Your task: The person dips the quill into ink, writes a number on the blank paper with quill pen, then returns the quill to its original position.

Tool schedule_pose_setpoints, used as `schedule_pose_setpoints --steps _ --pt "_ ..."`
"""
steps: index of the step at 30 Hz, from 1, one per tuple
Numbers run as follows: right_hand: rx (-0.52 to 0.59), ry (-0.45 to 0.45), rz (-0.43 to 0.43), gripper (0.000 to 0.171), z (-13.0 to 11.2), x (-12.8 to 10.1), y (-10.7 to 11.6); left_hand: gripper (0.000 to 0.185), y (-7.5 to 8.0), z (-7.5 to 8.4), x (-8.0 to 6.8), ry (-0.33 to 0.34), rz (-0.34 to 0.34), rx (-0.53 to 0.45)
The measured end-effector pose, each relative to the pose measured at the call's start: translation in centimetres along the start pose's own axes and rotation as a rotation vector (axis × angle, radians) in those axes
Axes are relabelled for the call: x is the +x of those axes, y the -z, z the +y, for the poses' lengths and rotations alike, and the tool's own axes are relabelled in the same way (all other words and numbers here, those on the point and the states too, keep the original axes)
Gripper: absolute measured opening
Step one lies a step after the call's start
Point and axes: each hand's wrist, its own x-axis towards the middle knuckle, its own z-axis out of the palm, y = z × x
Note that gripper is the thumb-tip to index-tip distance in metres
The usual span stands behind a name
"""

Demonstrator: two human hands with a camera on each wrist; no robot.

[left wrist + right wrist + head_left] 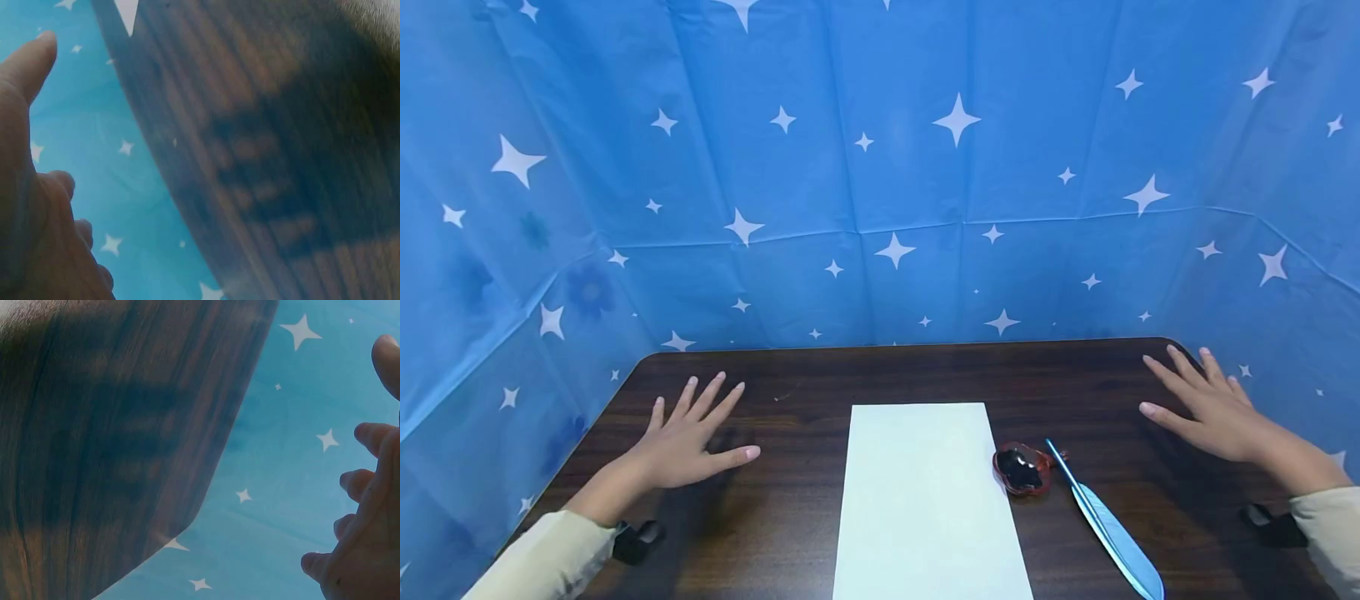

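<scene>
My left hand (677,446) hovers over the left part of the dark wooden table with its fingers spread, holding nothing. On the far right, my right hand (1217,417) is likewise raised with spread fingers and touches nothing. Between them lies a white sheet of paper (928,508). By the paper's right edge stands a small reddish glass pot with dark contents (1022,469), probably an ink bottle. A light blue feather quill (1112,533) lies to the right of it, its thin tip pointing away from me. The wrist views show each hand above the table, apart from every object.
The dark wood table (790,533) ends at a rounded far edge. A blue curtain with white stars (895,167) encloses the back and both sides. A dark band (638,542) is on my left wrist, and another (1273,527) on my right.
</scene>
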Motion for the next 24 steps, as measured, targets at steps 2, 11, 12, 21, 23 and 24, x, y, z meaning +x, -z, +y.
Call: schedule_pose_setpoints --steps 2,11,12,21,23,24 --pt "0.008 0.005 -0.004 0.077 -0.2 0.0 -0.1 0.092 -0.5 0.4 0.2 -0.024 -0.002 -0.007" --pt "0.075 0.030 0.000 0.077 -1.4 0.4 -1.3 0.091 -3.7 3.6 1.2 -0.134 -0.052 -0.016" --pt "0.087 0.032 -0.005 0.077 -1.6 0.4 -1.4 0.090 -4.0 4.1 1.3 -0.151 -0.066 -0.026" --pt "0.167 0.059 -0.055 0.075 -2.8 0.6 -2.8 0.091 -7.0 7.4 1.8 -0.276 -0.133 -0.018" --pt "0.177 0.061 -0.063 0.074 -3.0 0.6 -3.1 0.090 -7.5 8.0 1.8 -0.291 -0.148 -0.024" --pt "0.183 0.064 -0.065 0.074 -3.0 0.6 -3.2 0.090 -7.7 8.2 1.8 -0.296 -0.157 -0.030"
